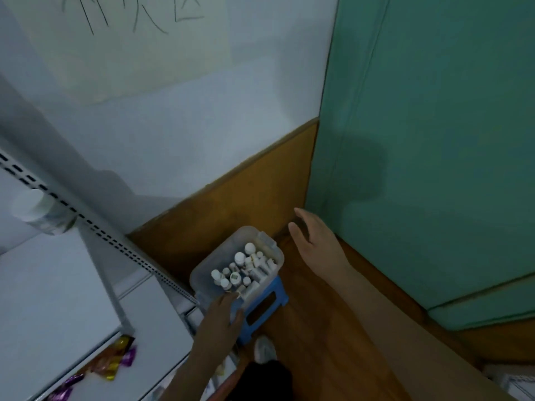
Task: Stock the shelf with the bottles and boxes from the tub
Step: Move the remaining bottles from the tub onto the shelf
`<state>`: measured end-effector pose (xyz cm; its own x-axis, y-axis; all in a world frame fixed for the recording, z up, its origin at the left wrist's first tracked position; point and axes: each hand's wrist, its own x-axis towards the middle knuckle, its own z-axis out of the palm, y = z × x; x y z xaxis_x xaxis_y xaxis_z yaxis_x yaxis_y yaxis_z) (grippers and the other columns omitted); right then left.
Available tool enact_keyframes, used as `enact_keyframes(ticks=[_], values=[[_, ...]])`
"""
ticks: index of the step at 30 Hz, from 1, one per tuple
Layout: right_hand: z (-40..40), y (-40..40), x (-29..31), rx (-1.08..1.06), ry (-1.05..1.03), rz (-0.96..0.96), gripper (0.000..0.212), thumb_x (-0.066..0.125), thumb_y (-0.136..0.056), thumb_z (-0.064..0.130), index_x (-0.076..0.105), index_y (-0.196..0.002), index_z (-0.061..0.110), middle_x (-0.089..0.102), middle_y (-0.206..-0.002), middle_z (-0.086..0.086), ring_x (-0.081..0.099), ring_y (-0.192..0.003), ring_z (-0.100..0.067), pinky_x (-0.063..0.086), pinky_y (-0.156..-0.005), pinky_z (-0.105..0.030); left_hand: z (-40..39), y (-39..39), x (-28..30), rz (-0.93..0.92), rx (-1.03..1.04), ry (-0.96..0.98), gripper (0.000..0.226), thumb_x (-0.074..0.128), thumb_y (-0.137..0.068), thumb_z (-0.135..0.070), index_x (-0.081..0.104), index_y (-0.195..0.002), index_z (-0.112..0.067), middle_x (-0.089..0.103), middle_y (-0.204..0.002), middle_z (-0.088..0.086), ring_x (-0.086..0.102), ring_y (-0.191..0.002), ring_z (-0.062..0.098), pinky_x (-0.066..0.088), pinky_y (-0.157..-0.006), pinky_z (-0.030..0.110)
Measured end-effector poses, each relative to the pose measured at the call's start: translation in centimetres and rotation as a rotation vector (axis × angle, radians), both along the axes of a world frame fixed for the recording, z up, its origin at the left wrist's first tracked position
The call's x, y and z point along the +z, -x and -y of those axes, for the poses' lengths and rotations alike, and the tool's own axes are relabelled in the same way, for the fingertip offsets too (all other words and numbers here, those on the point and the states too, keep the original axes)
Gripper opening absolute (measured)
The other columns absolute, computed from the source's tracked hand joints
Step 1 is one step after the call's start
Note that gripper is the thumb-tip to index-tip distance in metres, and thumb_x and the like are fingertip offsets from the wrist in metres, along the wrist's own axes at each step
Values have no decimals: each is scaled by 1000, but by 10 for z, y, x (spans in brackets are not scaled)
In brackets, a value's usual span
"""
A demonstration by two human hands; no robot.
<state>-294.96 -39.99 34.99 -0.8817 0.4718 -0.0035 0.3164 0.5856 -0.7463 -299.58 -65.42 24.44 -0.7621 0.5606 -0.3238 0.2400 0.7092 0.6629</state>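
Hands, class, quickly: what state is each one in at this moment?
Left hand: grips the near rim of the clear plastic tub of white bottles.
Right hand: open, holding nothing.

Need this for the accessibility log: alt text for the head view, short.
Seen from above, a person's left hand reaches into a clear tub of small white bottles set on a blue stool, while the right hand hovers open beside it. A white shelf at left holds one white bottle and some candy wrappers.
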Motion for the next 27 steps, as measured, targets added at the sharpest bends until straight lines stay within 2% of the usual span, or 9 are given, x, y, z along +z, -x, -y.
enact_keyframes(ticks=[4, 7, 11, 14, 15, 18, 21, 24, 27], values=[[-14, 55, -24, 67, 10, 105, 62, 35, -100, 52, 36, -150, 15, 42, -151, -2, 38, -137, -13, 28, -108, -22, -10, 47, -46, 96, 94, 59, 42, 50, -100, -29, 48, -140, -15, 48, -140, 9, 48, -126, 25, 39, -107, 39], [-24, 91, -36, 122, 24, 210, 58, 37, -102, 47, 36, -149, 13, 43, -150, -3, 39, -137, -14, 27, -107, -19, -18, 68, -70, 200, 170, 103, 44, 50, -101, -25, 45, -142, -9, 45, -143, 16, 47, -128, 30, 38, -108, 39], [-40, 137, -57, 175, 28, 318, 55, 40, -103, 42, 39, -148, 10, 46, -147, -4, 42, -135, -16, 32, -110, -25, -27, 88, -92, 297, 249, 146, 41, 51, -101, -23, 48, -137, -5, 51, -132, 19, 53, -116, 33, 44, -93, 35], [-43, 158, -85, 232, 82, 399, 40, 46, -103, 31, 52, -134, 6, 57, -118, 1, 52, -109, -7, 34, -90, -4, -30, 92, -106, 369, 289, 179, 41, 49, -98, -28, 55, -127, 1, 56, -122, 23, 55, -112, 32, 39, -81, 29], [-44, 164, -99, 258, 103, 458, 35, 48, -103, 28, 55, -129, 7, 58, -113, 2, 55, -105, -9, 39, -86, -6, -30, 92, -112, 391, 319, 187, 47, 47, -96, -34, 54, -129, 0, 56, -125, 23, 55, -114, 32, 40, -83, 29], [-44, 176, -142, 355, 122, 649, 31, 50, -101, 23, 56, -123, 2, 62, -116, -7, 59, -111, -28, 48, -93, -36, -28, 91, -131, 427, 388, 236, 48, 52, -97, -34, 51, -136, -7, 54, -132, 20, 54, -121, 34, 41, -98, 36], [-39, 185, -191, 457, 88, 775, 35, 51, -101, 23, 54, -126, -1, 62, -119, -16, 59, -111, -31, 45, -90, -34, -28, 94, -159, 469, 432, 299, 39, 56, -97, -25, 56, -130, -5, 59, -125, 22, 57, -117, 36, 43, -96, 38], [-31, 196, -238, 587, 41, 871, 44, 50, -101, 24, 47, -137, -2, 54, -135, -21, 52, -123, -32, 39, -100, -35, -32, 96, -185, 472, 528, 307, 40, 57, -94, -28, 60, -122, 1, 63, -112, 26, 61, -109, 39, 44, -90, 39], [-24, 210, -287, 712, 5, 965, 52, 49, -101, 29, 40, -144, 1, 48, -143, -20, 47, -130, -33, 39, -105, -37, -38, 103, -213, 497, 578, 323, 34, 60, -95, -20, 59, -123, -1, 64, -112, 24, 60, -110, 35, 42, -92, 36]])
